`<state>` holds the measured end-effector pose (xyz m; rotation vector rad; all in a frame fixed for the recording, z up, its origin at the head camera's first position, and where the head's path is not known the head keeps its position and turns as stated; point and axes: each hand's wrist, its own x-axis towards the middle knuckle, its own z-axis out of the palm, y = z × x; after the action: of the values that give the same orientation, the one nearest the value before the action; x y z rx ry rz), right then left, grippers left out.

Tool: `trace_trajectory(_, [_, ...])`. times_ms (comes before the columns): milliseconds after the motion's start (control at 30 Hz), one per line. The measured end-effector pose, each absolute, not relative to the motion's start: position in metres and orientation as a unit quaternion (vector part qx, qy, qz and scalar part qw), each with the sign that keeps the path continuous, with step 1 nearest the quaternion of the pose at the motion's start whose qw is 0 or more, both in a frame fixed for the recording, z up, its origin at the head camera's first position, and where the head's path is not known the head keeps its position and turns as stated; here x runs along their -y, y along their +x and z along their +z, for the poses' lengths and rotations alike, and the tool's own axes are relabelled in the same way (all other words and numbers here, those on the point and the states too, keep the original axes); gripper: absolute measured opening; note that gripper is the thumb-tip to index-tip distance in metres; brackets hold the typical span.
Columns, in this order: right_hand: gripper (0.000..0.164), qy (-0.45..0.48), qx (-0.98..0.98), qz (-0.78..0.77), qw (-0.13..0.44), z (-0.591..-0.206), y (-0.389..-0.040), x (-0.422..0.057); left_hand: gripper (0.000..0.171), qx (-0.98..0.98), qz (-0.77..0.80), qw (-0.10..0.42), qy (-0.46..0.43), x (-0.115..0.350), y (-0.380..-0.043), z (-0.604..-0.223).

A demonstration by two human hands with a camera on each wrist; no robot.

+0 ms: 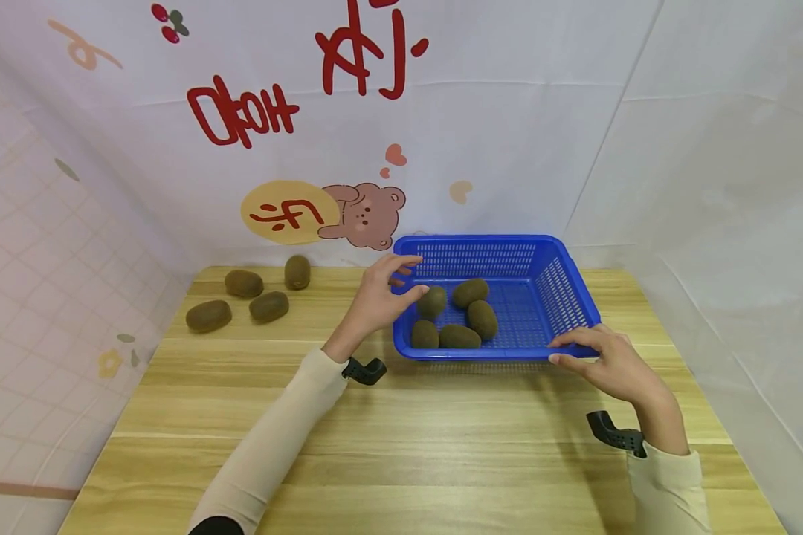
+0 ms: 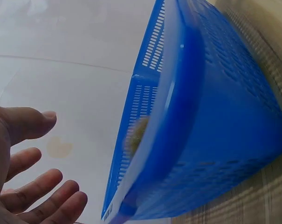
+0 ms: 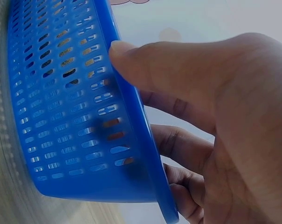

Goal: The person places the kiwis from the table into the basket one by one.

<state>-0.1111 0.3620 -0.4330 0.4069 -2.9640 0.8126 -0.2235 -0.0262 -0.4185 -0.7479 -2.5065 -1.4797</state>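
Note:
A blue plastic basket (image 1: 515,355) stands on the table with several brown kiwis (image 1: 483,320) in its left part. Over the basket's left rim hovers my left hand (image 1: 383,295), its fingers spread and holding nothing; the nearest kiwi (image 1: 432,303) lies just beyond its thumb. In the left wrist view the same hand (image 2: 36,177) is apart from the rim. My right hand (image 1: 612,364) pinches the front right rim, thumb outside and fingers over the inner side, as the right wrist view shows with the thumb (image 3: 145,60) against the basket wall (image 3: 61,116).
Several more kiwis (image 1: 209,316) lie on the wooden table (image 1: 401,453) to the left of the basket. A white printed cloth (image 1: 508,134) hangs behind the table and along both sides. Black camera mounts (image 1: 365,371) sit on both wrists.

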Motion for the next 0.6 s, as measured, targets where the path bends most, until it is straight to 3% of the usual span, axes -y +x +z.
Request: trace_trajectory(600, [0.016,0.127,0.958,0.258,0.019,-0.432,-0.111,-0.362,0.061,0.856,-0.465,0.125,-0.189,0.071,-0.228,-0.424])
